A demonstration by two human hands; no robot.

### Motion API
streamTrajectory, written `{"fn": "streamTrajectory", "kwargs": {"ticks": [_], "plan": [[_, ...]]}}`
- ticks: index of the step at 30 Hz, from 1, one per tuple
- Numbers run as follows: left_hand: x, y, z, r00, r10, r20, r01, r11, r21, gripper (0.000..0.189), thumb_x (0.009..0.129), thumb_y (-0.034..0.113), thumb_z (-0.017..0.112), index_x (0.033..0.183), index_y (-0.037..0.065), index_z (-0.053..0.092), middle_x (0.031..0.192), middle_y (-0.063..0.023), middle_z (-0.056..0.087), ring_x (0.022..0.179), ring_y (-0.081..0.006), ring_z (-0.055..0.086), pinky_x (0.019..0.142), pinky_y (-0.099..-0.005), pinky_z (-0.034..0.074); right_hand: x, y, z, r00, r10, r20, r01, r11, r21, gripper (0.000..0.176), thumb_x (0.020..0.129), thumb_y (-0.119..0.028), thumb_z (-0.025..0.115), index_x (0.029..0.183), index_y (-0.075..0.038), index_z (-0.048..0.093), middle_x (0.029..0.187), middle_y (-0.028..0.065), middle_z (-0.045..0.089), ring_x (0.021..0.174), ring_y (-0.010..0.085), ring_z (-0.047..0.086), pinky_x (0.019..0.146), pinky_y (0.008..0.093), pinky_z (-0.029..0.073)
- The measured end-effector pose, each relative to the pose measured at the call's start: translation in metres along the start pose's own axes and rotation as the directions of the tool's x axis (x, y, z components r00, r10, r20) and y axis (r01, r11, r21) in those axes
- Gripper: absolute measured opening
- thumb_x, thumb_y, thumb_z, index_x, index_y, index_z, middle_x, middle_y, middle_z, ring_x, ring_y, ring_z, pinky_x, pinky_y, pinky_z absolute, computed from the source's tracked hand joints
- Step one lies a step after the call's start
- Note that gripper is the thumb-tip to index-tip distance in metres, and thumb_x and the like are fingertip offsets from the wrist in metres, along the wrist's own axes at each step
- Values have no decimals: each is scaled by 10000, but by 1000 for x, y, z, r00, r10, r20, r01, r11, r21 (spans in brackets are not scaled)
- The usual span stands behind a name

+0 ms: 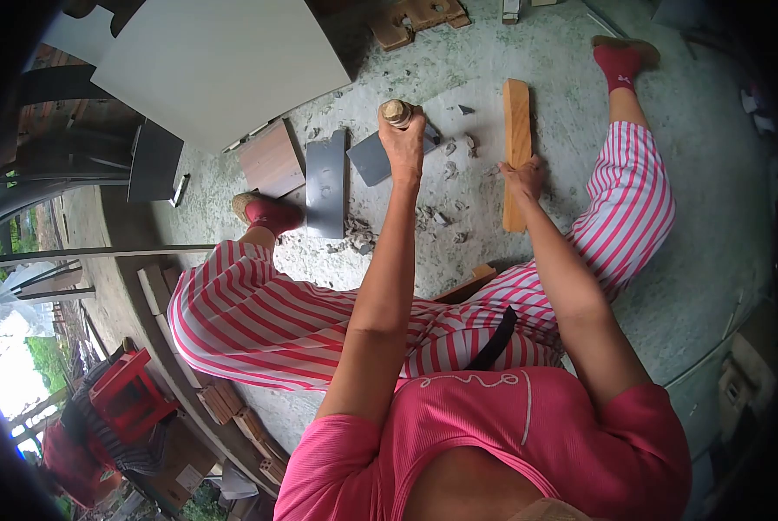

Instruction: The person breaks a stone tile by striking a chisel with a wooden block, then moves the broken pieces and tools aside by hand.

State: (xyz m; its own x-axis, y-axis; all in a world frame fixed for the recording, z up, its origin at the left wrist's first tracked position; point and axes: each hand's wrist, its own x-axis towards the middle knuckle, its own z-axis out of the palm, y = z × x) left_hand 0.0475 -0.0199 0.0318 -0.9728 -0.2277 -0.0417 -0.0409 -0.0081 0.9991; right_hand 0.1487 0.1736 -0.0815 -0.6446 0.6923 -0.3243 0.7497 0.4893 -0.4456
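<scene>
My left hand (402, 149) is wrapped round an upright tool with a thick round wooden handle (396, 111); its lower end is hidden beneath the fist. Under and beside that fist lies a dark grey piece of board (370, 160), with grey crumbs scattered near it. My right hand (523, 178) grips a long pale-brown wooden bar (517, 122) across its width, thumb at one edge and fingers at the other. To the left of the board, a longer grey panel (325, 187) lies with a notched top end.
A wood-grain panel (273, 161) and a large pale sheet (224, 65) lie at the upper left. My outstretched legs in striped trousers (627, 187) frame the work area. A holed wooden block (416, 19) is at the far edge, a red plastic chair (133, 395) at lower left.
</scene>
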Motion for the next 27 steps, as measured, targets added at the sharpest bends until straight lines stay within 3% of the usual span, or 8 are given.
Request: {"fn": "streamTrajectory", "kwargs": {"ticks": [5,8,10,15,19,21,25,27], "plan": [[-1,0,5,995,52,85,-59,995,79,247,731,124,657,887,26,494,725,-51,558,657,-119,513,639,-266,450,-2,5,-8,996,29,89,-29,1000,2,659,671,-377,746,1115,-5,431,1101,236,536,982,389,560,844,429,459],[0,-7,6,993,32,114,-49,986,157,259,721,138,675,881,23,507,727,-71,578,660,-132,526,643,-281,460,0,-6,-15,977,-19,212,-14,988,152,577,697,-355,714,1082,-3,469,1106,211,545,967,349,575,821,410,459],[-1,-11,7,993,23,115,-40,988,148,261,716,138,682,887,17,526,754,-83,603,670,-150,540,660,-291,465,-7,-32,-40,916,-87,392,-67,929,365,557,731,-362,678,1105,5,487,1112,180,550,985,296,567,823,370,442],[2,-20,8,996,-14,88,6,995,100,286,714,128,680,936,9,544,778,-99,619,692,-157,564,677,-300,472,-62,-69,-92,856,-319,406,65,847,528,538,793,-350,613,1157,22,475,1087,155,566,1018,236,537,856,327,411],[6,-17,9,994,-31,108,18,993,115,301,714,120,676,963,3,553,802,-108,629,714,-159,584,688,-308,479,-78,-94,-122,769,-412,489,-10,757,653,504,833,-320,608,1206,-17,458,1133,118,515,1023,180,495,878,303,392],[7,-14,8,995,-29,94,19,994,111,290,706,117,675,943,1,554,802,-125,632,718,-180,600,687,-317,481,-84,-125,-151,798,-525,297,178,675,716,448,821,-293,617,1119,10,475,988,103,558,885,170,543,788,295,427],[9,-7,12,994,-64,90,49,986,158,275,693,132,667,907,0,555,804,-160,639,735,-241,630,692,-338,482,-102,-187,-218,739,-673,-5,425,460,780,456,821,-246,622,1148,5,425,962,93,564,835,165,567,734,294,472],[9,-9,13,994,-29,106,8,981,195,277,694,141,660,909,3,554,808,-161,639,737,-255,632,690,-343,482,-102,-190,-222,724,-688,-42,501,483,718,503,810,-242,628,1189,-11,392,957,123,591,830,192,602,729,310,490]]}}
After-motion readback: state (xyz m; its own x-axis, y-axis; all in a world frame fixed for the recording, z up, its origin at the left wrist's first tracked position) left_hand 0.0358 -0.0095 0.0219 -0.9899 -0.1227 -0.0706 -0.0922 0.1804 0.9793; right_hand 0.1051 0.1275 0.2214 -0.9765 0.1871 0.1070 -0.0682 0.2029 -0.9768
